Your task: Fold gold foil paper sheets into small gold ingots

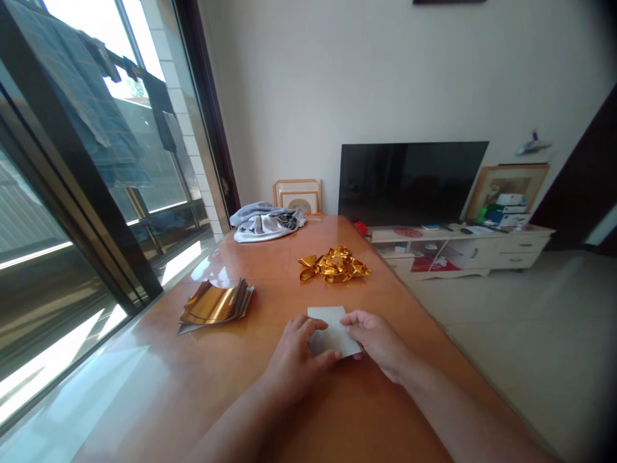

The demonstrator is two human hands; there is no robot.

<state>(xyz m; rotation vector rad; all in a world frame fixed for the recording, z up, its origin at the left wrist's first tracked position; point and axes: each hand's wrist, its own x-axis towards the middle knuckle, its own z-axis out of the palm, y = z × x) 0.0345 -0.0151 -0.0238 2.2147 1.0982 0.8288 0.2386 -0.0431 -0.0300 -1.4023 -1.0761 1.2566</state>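
Forearms (pixel 448 402) angled inward, left hand (pixel 303 352) arched wide over pale paper (pixel 332 316), right hand (pixel 378 337) pinching its right edge

Bright daylight from window (pixel 132 138) at left; pale glare across tabletop (pixel 270 315); right corners dark, blurred.

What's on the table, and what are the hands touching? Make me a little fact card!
Surface: glossy orange-brown table
Left hand: touching pale, four-sided, paper-like sheet, thumb and index finger apart
Right hand: gripping that sheet's right side
Left of sheet: stack of shiny gold, paper-like sheets
Beyond sheet: heap of shiny, crinkled gold foil-like pieces
Far end: bundled grey cloth
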